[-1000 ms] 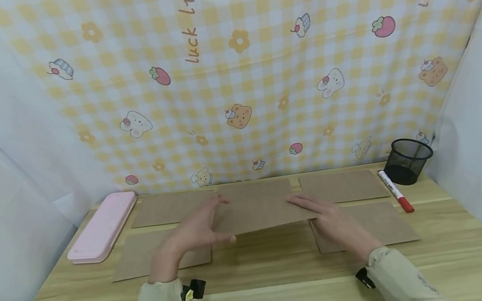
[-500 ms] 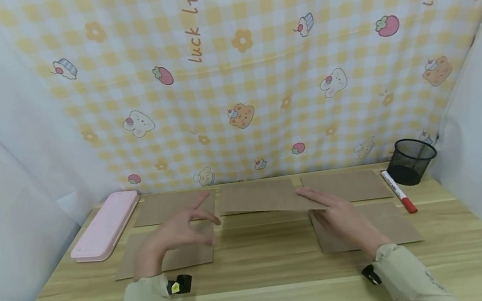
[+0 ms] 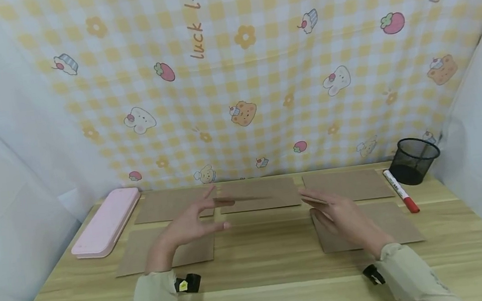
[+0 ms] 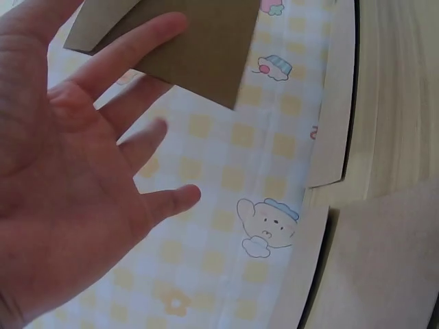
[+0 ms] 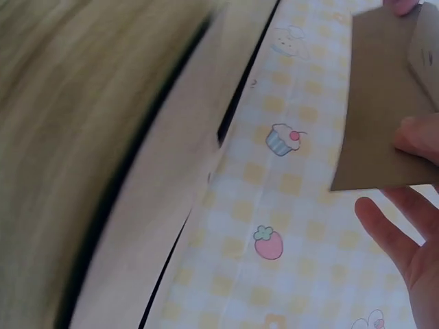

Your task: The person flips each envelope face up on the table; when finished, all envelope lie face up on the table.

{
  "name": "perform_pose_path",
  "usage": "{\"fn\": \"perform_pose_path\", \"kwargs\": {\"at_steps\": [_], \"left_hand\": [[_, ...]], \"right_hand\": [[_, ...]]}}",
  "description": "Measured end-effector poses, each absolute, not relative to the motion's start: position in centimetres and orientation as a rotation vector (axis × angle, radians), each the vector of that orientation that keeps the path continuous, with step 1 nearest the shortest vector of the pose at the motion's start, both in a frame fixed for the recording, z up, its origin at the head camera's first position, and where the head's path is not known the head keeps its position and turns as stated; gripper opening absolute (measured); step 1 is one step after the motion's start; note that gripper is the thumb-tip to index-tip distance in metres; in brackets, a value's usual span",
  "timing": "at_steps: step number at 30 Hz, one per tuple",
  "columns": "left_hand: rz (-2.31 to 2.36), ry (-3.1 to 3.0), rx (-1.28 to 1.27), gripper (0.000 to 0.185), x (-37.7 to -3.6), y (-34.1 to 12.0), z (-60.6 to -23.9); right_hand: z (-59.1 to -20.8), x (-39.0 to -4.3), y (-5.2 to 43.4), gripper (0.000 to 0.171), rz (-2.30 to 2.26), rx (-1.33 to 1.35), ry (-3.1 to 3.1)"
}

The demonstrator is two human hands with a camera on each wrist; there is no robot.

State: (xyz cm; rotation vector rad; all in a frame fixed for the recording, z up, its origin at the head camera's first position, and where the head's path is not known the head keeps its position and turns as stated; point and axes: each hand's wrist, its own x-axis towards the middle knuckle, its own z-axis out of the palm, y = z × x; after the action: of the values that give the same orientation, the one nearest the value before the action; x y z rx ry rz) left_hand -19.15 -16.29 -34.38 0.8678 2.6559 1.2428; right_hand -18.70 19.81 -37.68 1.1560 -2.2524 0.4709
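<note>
A brown card sheet (image 3: 247, 199) hangs edge-on above the wooden table (image 3: 264, 263), level between my two hands. My right hand (image 3: 339, 213) pinches its right end; in the right wrist view the thumb lies across the sheet (image 5: 384, 103). My left hand (image 3: 189, 224) is spread with straight fingers. Its index fingertip touches the sheet's (image 4: 199, 48) left end, and the palm holds nothing. Both hands hover over the middle of the table.
Several more brown sheets lie flat: a back row (image 3: 344, 185) and front ones at the left (image 3: 167, 250) and right (image 3: 381, 228). A pink case (image 3: 108, 227) lies far left. A black mesh cup (image 3: 413, 159) and red-capped marker (image 3: 400, 191) sit far right.
The sheet went from lying tilted under both hands to hanging level in the air. My left hand let go, drew back, then reached in again to touch its left end.
</note>
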Motion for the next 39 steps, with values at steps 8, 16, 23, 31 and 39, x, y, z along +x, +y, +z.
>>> {"fn": "perform_pose_path", "kwargs": {"at_steps": [8,16,23,31,39], "left_hand": [[1.422,2.706,0.798,0.027,-19.3,-16.0,-34.2],[1.512,2.775,0.735,0.022,-19.3,-15.7,-33.9],[1.457,2.77,0.679,0.022,-19.2,-15.4,-33.4],[1.306,2.821,0.632,0.02,-19.4,-15.4,-33.9],[1.131,2.746,0.662,0.021,-20.0,-14.8,-35.3]], "right_hand": [[-37.2,-18.2,19.5,0.03,0.775,1.092,-2.307],[-36.5,-17.4,19.3,0.027,1.277,0.955,-2.471],[-36.7,-17.7,19.5,0.027,1.303,0.915,-2.51],[-37.1,-17.7,18.9,0.024,1.327,0.872,-2.53],[-38.6,-17.2,17.7,0.024,1.296,0.866,-2.731]]}}
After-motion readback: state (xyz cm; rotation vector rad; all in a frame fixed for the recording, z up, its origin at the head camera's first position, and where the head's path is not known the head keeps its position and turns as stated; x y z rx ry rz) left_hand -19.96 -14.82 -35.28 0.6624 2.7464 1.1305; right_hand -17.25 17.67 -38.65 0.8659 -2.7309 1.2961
